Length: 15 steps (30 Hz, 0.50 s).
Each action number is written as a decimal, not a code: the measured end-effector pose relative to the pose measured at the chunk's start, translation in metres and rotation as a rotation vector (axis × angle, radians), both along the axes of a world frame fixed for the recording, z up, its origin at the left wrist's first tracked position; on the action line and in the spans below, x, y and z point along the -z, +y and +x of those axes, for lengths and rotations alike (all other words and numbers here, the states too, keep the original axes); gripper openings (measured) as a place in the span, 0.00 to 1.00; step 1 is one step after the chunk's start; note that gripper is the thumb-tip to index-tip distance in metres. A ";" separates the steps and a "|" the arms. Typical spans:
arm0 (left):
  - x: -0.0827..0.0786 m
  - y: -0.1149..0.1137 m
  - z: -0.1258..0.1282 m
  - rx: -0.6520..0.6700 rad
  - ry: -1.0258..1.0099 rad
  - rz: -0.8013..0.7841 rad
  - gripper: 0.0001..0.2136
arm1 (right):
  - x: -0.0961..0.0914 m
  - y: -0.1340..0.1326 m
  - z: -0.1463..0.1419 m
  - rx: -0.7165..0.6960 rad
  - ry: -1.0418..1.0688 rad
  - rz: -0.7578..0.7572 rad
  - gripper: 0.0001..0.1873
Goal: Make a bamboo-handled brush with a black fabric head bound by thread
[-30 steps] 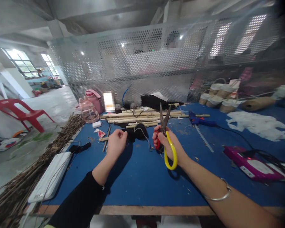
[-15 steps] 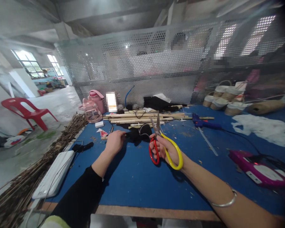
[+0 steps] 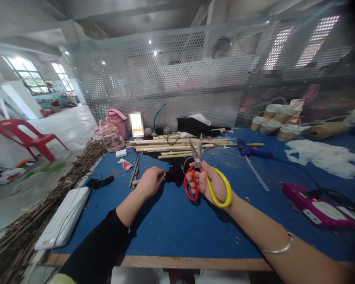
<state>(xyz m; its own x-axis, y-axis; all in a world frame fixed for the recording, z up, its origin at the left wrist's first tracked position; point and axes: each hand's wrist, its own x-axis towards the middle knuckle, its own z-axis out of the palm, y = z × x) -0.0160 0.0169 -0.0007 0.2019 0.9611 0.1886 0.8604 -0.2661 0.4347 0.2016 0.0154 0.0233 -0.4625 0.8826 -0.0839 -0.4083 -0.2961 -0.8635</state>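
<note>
My left hand (image 3: 150, 181) is closed at the edge of a crumpled black cloth (image 3: 175, 173), its fingertips pinching it. The pale end of a short wooden stick (image 3: 135, 182) shows at the left of this hand; whether the hand grips it too, I cannot tell. With my right hand (image 3: 208, 183) I hold a pair of scissors (image 3: 197, 157) by the red and yellow handles, blades apart and pointing away from me. A thin grey cord (image 3: 184, 162) loops beside the cloth, partly behind the scissors. Two thin dark sticks (image 3: 134, 171) lie just left of my left hand.
Pale wooden sticks (image 3: 171, 148) lie across the back. A blue glue gun (image 3: 254, 152), magenta device (image 3: 319, 209) and white plastic (image 3: 325, 157) are on the right. On the left lie a white power strip (image 3: 63, 219) and dry twigs (image 3: 62, 183). Behind stands a perforated screen (image 3: 165, 71).
My left hand has shifted right and towards me, bringing the black cloth and pale stick end along. The scissors' blades have swung a little to the right. The view has turned slightly.
</note>
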 end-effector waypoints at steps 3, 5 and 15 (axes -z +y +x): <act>-0.001 0.000 -0.002 -0.012 0.057 -0.031 0.12 | -0.003 0.001 0.000 -0.025 -0.017 -0.021 0.22; -0.002 0.000 -0.002 -0.015 0.089 -0.050 0.12 | -0.006 0.001 0.000 -0.009 -0.018 -0.053 0.18; -0.004 -0.003 -0.001 -0.084 0.021 -0.003 0.11 | -0.003 0.012 0.009 0.111 -0.044 0.018 0.06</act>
<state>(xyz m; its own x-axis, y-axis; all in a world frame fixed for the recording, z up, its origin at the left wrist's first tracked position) -0.0168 0.0140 0.0036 0.1247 0.9752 0.1826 0.8885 -0.1917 0.4169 0.2102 0.0276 0.0259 -0.3579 0.9298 -0.0862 -0.3989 -0.2358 -0.8862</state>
